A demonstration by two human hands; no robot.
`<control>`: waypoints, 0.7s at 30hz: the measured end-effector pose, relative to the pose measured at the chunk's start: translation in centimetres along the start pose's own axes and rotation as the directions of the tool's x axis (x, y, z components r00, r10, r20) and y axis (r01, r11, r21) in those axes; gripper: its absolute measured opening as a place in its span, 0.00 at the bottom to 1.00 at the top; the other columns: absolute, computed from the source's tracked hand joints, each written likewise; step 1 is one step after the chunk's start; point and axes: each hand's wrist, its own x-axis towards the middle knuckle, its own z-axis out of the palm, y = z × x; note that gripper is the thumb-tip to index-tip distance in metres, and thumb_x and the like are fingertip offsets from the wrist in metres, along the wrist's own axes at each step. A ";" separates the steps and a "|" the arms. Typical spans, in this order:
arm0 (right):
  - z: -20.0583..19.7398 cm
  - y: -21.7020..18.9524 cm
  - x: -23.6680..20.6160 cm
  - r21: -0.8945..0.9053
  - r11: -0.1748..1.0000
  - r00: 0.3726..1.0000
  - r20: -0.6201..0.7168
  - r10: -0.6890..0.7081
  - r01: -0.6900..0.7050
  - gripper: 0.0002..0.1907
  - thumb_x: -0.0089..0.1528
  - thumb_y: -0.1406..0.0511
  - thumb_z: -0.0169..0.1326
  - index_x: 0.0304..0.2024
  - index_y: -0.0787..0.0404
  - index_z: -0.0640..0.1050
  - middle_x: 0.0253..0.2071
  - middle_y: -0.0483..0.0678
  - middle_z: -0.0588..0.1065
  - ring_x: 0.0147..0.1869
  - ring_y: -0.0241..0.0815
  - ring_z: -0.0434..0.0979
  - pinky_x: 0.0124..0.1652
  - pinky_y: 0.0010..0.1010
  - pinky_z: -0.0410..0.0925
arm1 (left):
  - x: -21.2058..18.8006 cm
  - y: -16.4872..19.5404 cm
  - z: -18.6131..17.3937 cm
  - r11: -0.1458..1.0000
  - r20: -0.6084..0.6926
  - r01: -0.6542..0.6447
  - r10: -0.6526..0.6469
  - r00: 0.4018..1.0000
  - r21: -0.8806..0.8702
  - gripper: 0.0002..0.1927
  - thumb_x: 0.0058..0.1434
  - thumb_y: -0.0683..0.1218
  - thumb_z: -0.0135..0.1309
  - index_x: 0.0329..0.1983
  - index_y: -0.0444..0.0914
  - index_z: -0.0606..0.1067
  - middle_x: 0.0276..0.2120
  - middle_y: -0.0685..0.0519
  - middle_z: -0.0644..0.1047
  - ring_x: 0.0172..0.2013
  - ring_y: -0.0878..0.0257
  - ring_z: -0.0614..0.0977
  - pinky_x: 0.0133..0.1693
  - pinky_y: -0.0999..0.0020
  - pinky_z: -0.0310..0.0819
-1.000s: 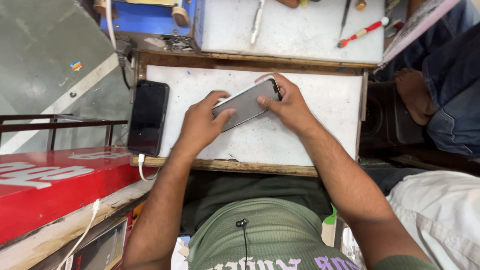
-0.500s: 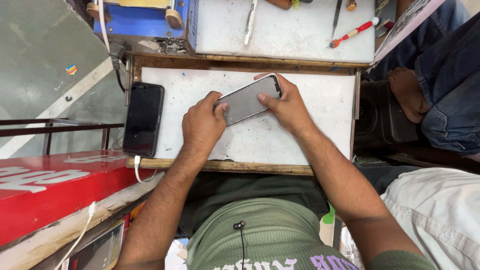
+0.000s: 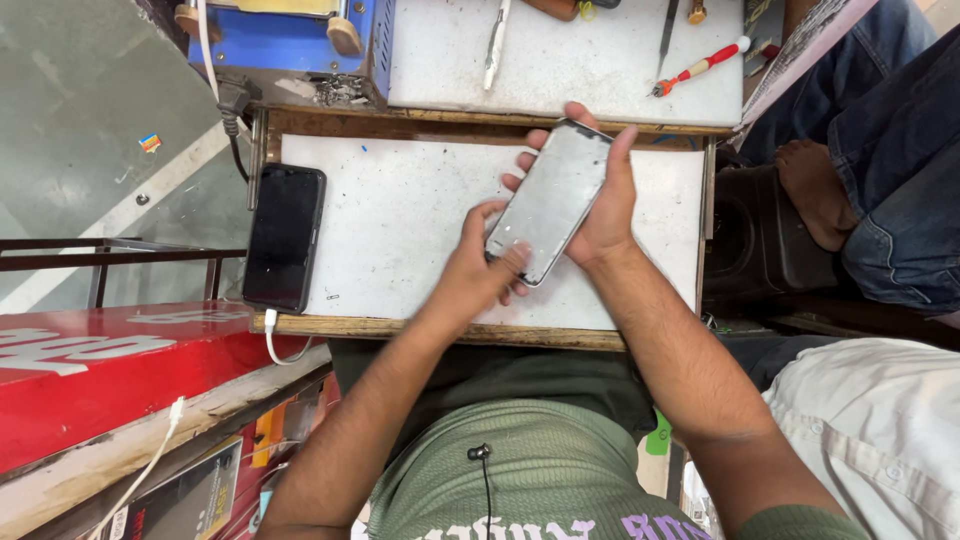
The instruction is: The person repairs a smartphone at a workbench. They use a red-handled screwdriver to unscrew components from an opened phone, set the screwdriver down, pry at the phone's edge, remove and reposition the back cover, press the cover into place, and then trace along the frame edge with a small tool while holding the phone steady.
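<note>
Head view, near to far. Your green shirt (image 3: 540,480) fills the near edge, with a small black earbud (image 3: 479,452) lying on it. Both your forearms reach out over the white work mat (image 3: 400,220), which sits on a wooden tray (image 3: 430,330).

Your left hand (image 3: 475,275) is at the near end of the phone (image 3: 550,200), thumb pressed on its near corner, fingers curled under the edge. Your right hand (image 3: 600,205) grips the phone from the right and underneath, fingertips wrapping over the far end and left side. So both hands are clamped on it. The phone is held tilted above the mat's right half, grey face up, long axis running near-left to far-right.

Left on the mat lies a black phone (image 3: 285,238), screen dark, with a white cable (image 3: 275,340) plugged into its near end.

Farther out: a second white board (image 3: 580,70) carrying a red-handled screwdriver (image 3: 700,68) and metal tweezers (image 3: 497,45). A blue machine (image 3: 290,40) sits far left.

Right edge: another person's jeans leg (image 3: 890,150) and bare foot (image 3: 815,190).
</note>
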 end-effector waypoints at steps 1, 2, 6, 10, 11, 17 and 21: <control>-0.2 -0.3 0.0 0.017 0.999 0.999 -0.015 -0.034 0.034 0.36 0.67 0.34 0.38 0.64 0.48 0.67 0.49 0.52 0.72 0.52 0.49 0.74 0.54 0.52 0.73 | -0.6 0.4 0.7 0.936 -0.019 -0.193 0.208 0.978 0.294 0.40 0.59 0.55 0.62 0.69 0.35 0.60 0.52 0.40 0.71 0.44 0.54 0.78 0.35 0.64 0.78; -0.3 -0.4 0.1 0.055 0.998 0.999 -0.033 -0.034 0.036 0.34 0.68 0.34 0.38 0.61 0.48 0.67 0.48 0.51 0.71 0.50 0.47 0.73 0.52 0.50 0.72 | -1.0 0.8 1.1 0.753 0.027 -0.348 0.404 0.915 0.559 0.48 0.55 0.55 0.65 0.73 0.32 0.57 0.57 0.35 0.68 0.49 0.51 0.77 0.40 0.61 0.79; -1.0 -0.7 -0.2 0.099 0.994 0.992 -0.125 -0.032 0.045 0.35 0.65 0.31 0.35 0.54 0.49 0.68 0.42 0.49 0.70 0.43 0.44 0.70 0.42 0.45 0.69 | -1.4 1.8 2.8 0.124 0.229 -0.429 0.699 0.678 0.895 0.38 0.50 0.57 0.62 0.63 0.40 0.68 0.58 0.40 0.76 0.57 0.47 0.77 0.50 0.52 0.78; -1.4 -0.7 0.1 0.119 0.993 0.994 -0.105 0.012 0.000 0.39 0.59 0.31 0.35 0.53 0.50 0.70 0.39 0.47 0.70 0.39 0.42 0.71 0.36 0.41 0.69 | -0.4 1.6 3.3 0.394 0.085 -0.444 0.664 0.743 0.805 0.23 0.66 0.43 0.56 0.65 0.34 0.70 0.53 0.42 0.79 0.55 0.49 0.82 0.55 0.54 0.80; -1.6 -0.7 0.2 0.088 0.996 0.992 -0.125 0.033 -0.022 0.34 0.62 0.34 0.37 0.53 0.48 0.70 0.38 0.46 0.69 0.39 0.42 0.71 0.36 0.40 0.69 | -0.3 1.4 3.4 0.510 0.031 -0.448 0.634 0.773 0.735 0.21 0.70 0.43 0.55 0.65 0.33 0.71 0.51 0.41 0.80 0.53 0.49 0.84 0.54 0.54 0.80; -3.3 -0.2 1.3 0.037 0.980 0.974 -0.108 0.198 -0.195 0.24 0.70 0.40 0.41 0.52 0.48 0.72 0.27 0.42 0.67 0.30 0.38 0.70 0.30 0.31 0.67 | -0.4 1.4 2.5 0.554 0.154 -0.483 0.536 0.830 0.678 0.26 0.66 0.44 0.55 0.65 0.28 0.69 0.48 0.37 0.80 0.48 0.46 0.84 0.47 0.57 0.82; -4.2 -0.1 1.0 0.085 0.961 0.963 -0.032 0.268 -0.265 0.25 0.70 0.40 0.42 0.49 0.50 0.71 0.26 0.41 0.66 0.29 0.37 0.69 0.31 0.31 0.67 | -0.6 1.8 2.1 0.427 0.232 -0.527 0.571 0.788 0.735 0.26 0.67 0.45 0.56 0.64 0.28 0.67 0.48 0.37 0.79 0.49 0.46 0.84 0.49 0.57 0.82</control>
